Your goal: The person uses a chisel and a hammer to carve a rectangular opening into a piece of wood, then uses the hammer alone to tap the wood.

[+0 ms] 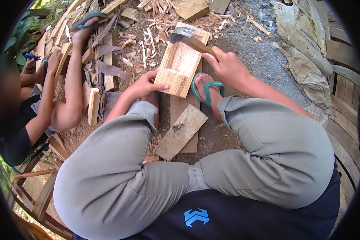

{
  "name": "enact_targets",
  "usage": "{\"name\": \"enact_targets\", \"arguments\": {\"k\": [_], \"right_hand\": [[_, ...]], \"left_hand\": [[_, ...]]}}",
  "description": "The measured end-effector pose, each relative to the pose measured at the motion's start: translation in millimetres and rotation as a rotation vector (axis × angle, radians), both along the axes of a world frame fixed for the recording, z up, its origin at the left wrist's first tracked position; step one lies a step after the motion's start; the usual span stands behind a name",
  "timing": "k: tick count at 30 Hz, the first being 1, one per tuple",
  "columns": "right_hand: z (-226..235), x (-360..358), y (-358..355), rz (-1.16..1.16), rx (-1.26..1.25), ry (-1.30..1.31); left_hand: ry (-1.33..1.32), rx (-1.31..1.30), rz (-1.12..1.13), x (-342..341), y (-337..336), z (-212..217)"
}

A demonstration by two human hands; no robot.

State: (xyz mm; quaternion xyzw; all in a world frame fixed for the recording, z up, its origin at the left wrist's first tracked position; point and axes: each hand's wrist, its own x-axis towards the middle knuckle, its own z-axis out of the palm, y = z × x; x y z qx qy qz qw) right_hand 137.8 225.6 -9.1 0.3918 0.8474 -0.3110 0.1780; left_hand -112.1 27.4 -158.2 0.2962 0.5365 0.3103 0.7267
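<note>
A pale wooden block [176, 86] with a rectangular hollow cut into its upper face is tilted up between my feet. My left hand [148, 85] grips its lower left edge, thumb on the top face and fingers underneath. In my right hand [228, 66] is a hammer [197, 43] with a wooden handle, held over the block's far right side. The hammer's metal head lies over the block's far end; whether it touches the wood I cannot tell. Beneath the block runs a brown plank [191, 142] on the ground.
A short worn board [181, 132] lies across the plank. Wood shavings [148, 44] and offcuts cover the ground ahead. Grey gravel [254, 56] and torn paper sacks [302, 64] are at right, beside a slatted wooden wall [346, 120]. A person seated at left holds a blue-handled tool [32, 56].
</note>
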Motion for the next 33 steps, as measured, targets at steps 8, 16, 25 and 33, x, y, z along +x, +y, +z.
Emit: {"name": "enact_targets", "arguments": {"k": [8, 16, 25, 33], "right_hand": [[22.9, -17.6, 10.6, 0.070, 0.042, -0.062], [13.5, -16.9, 51.9, 0.014, -0.004, -0.105], [19.9, 12.8, 56.8, -0.352, -0.533, 0.231], [29.3, 29.6, 63.7, -0.152, -0.246, 0.158]], "left_hand": [[0.141, 0.049, -0.017, -0.9, 1.2, 3.5], [0.236, 0.152, -0.004, 5.0, 5.4, 26.3], [0.480, 0.142, -0.174, 6.9, -1.8, 25.0], [0.486, -0.018, -0.433, 12.2, 0.2, 43.7]]}}
